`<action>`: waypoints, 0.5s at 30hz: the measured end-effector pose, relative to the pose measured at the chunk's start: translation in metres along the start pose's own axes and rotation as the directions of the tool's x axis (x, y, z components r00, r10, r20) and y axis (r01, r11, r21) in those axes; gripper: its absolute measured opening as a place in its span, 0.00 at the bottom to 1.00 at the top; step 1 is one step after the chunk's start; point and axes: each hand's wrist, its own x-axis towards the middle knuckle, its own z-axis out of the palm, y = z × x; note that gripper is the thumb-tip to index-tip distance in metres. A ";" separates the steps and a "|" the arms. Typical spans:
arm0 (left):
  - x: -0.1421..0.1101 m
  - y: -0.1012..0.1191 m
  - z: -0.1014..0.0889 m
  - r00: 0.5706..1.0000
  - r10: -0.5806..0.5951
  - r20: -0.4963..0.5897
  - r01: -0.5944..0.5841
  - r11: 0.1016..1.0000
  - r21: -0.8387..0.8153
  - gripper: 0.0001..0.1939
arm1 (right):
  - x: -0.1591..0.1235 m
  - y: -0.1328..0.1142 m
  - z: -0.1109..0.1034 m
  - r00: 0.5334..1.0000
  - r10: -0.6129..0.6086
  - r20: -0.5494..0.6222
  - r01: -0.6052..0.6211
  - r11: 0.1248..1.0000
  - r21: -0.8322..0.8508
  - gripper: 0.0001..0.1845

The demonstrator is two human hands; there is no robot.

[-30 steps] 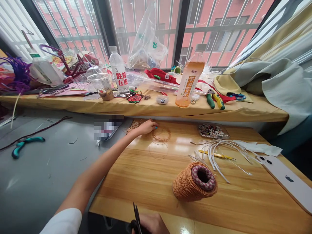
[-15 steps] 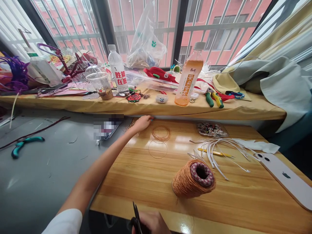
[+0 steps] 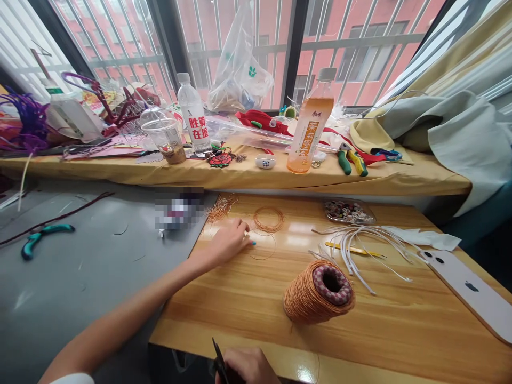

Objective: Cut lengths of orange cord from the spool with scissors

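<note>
My left hand (image 3: 228,242) lies on the wooden table (image 3: 248,298), fingers pinched at the edge of a thin loop of orange cord (image 3: 262,246). Just beyond it sit a tighter coil of the same cord (image 3: 268,219) and a heap of short cord scraps (image 3: 219,209). At the bottom edge my right hand (image 3: 246,368) is closed round black scissors (image 3: 219,361), blades pointing up. A big spool of orange cord (image 3: 319,292) lies on its side between the hands and the right half of the table.
White strips (image 3: 360,245), a yellow tool (image 3: 352,250), a bead tray (image 3: 349,211) and a white phone (image 3: 468,290) lie to the right. A cluttered sill behind holds bottles (image 3: 310,128), a cup (image 3: 168,140) and pliers (image 3: 351,161). Teal pliers (image 3: 40,237) lie on the grey desk.
My left hand has drawn back from the far edge of the table toward me and now rests at the loose loop of cord. The right hand has stayed with the scissors.
</note>
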 end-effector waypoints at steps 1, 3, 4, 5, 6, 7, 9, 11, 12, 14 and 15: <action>-0.010 0.002 0.002 0.999 0.052 0.005 -0.052 0.999 0.001 0.17 | 0.000 0.001 0.000 1.000 0.006 0.018 -0.006 1.000 -0.010 0.22; -0.031 0.004 0.006 0.980 0.197 0.025 -0.197 0.980 -0.007 0.16 | -0.001 0.002 0.000 0.998 0.002 0.060 -0.001 1.000 -0.018 0.22; -0.041 0.005 0.007 0.964 0.264 0.033 -0.264 0.964 -0.011 0.17 | -0.001 0.003 0.001 0.998 -0.006 0.070 0.007 1.000 -0.018 0.22; -0.052 0.004 0.009 0.947 0.318 0.034 -0.318 0.948 -0.011 0.18 | -0.001 0.003 0.001 0.997 -0.014 0.070 0.016 1.000 -0.017 0.23; -0.064 0.003 0.011 0.936 0.352 0.027 -0.352 0.936 -0.001 0.19 | -0.001 0.005 0.002 0.998 -0.022 0.056 0.023 1.000 -0.021 0.23; -0.076 0.003 0.012 0.926 0.376 0.020 -0.376 0.926 0.014 0.20 | -0.001 0.006 0.004 0.999 -0.030 0.036 0.031 0.999 -0.026 0.24; -0.102 0.002 0.012 0.912 0.411 0.010 -0.411 0.910 0.051 0.23 | -0.001 0.010 0.008 0.999 -0.051 -0.007 0.050 0.998 -0.035 0.25; -0.128 0.004 0.011 0.902 0.432 -0.019 -0.429 0.899 0.094 0.27 | 0.000 0.012 0.012 0.996 -0.081 -0.039 0.079 0.996 -0.033 0.27; -0.140 0.005 0.011 0.891 0.454 -0.025 -0.449 0.887 0.111 0.28 | 0.001 0.011 0.013 0.994 -0.097 -0.049 0.096 0.995 -0.026 0.28; -0.163 0.007 0.011 0.878 0.476 -0.037 -0.467 0.872 0.147 0.28 | 0.003 0.008 0.014 0.990 -0.127 -0.063 0.127 0.992 -0.011 0.30; -0.173 0.008 0.013 0.873 0.486 -0.046 -0.472 0.865 0.167 0.26 | 0.004 0.005 0.013 0.988 -0.137 -0.069 0.137 0.991 -0.005 0.31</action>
